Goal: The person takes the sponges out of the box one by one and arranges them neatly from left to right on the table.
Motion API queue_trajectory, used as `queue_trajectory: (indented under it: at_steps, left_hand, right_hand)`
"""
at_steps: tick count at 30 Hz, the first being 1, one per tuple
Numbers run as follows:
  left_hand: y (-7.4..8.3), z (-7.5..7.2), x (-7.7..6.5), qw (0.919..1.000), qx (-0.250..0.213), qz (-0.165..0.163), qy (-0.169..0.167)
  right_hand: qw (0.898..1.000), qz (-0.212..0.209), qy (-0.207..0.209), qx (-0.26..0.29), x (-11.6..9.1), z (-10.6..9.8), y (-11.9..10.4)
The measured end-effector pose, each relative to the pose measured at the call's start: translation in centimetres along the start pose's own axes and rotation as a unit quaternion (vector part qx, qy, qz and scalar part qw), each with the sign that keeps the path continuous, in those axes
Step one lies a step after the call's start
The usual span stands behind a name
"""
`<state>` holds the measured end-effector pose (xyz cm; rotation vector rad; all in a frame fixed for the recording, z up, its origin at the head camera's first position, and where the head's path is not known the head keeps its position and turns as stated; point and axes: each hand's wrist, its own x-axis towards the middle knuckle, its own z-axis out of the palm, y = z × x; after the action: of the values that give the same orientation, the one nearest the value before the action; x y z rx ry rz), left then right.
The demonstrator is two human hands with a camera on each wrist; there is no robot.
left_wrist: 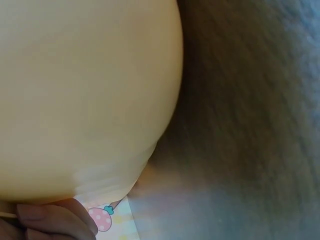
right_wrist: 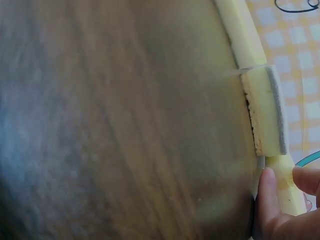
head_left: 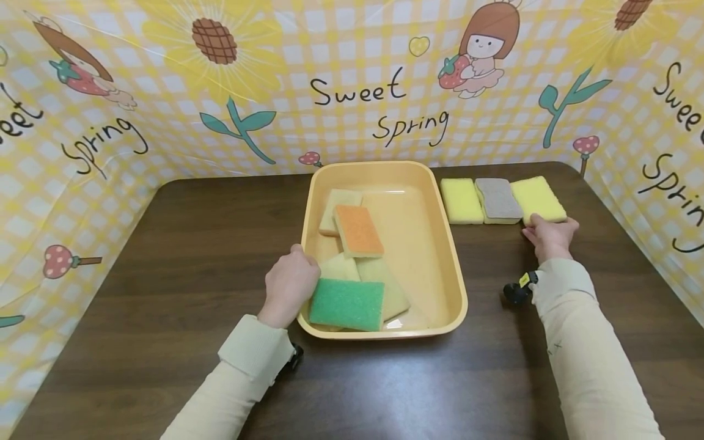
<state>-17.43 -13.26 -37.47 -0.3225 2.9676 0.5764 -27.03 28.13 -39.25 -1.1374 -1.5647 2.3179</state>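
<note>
My left hand [head_left: 289, 284] grips the left rim of a pale orange plastic tray [head_left: 458, 293]; in the left wrist view its curled fingers [left_wrist: 55, 217] show at the tray's edge. Inside lie a green sponge [head_left: 348, 305], an orange-topped sponge [head_left: 359, 232] and several pale yellow ones, partly overlapping. With finger and thumb, my right hand [head_left: 552, 237] pinches the near edge of a yellow sponge [head_left: 539, 198]. That sponge ends a row on the table, beside a grey-topped sponge [head_left: 498, 198] and another yellow sponge [head_left: 461, 200]. In the right wrist view, digits lie on both sides of the pinched sponge [right_wrist: 282, 172].
Everything stands on a dark wood table [head_left: 220, 244]. A yellow checked cloth [head_left: 352, 36] with flowers and lettering rises behind the table and along both sides. The row of sponges lies near the table's back edge, right of the tray.
</note>
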Motion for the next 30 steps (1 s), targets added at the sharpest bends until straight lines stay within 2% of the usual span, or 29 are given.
queue_trajectory:
  at_steps: [5, 13, 19, 26, 30]
  left_hand:
    - [-0.01, -0.07, 0.00, 1.0000, -0.001, -0.002, -0.005]
    - [0.04, -0.09, -0.02, 1.0000, 0.002, -0.004, -0.005]
    - [-0.03, 0.09, 0.03, 1.0000, 0.002, -0.009, 0.002]
    - [-0.05, 0.11, 0.00, 1.0000, 0.003, -0.007, 0.004]
    - [0.00, 0.07, -0.02, 0.9999, 0.005, -0.007, 0.006]
  right_hand:
    - [1.000, -0.003, -0.003, -0.024, 0.00, 0.20, -0.04]
    - [0.998, 0.023, 0.006, -0.063, 0.11, 0.20, -0.11]
    - [0.998, 0.007, 0.008, -0.054, 0.34, 0.37, 0.03]
    - [0.994, -0.005, 0.010, -0.105, 0.47, 0.42, 0.14]
    - [0.993, -0.009, 0.015, -0.115, 0.56, 0.47, 0.09]
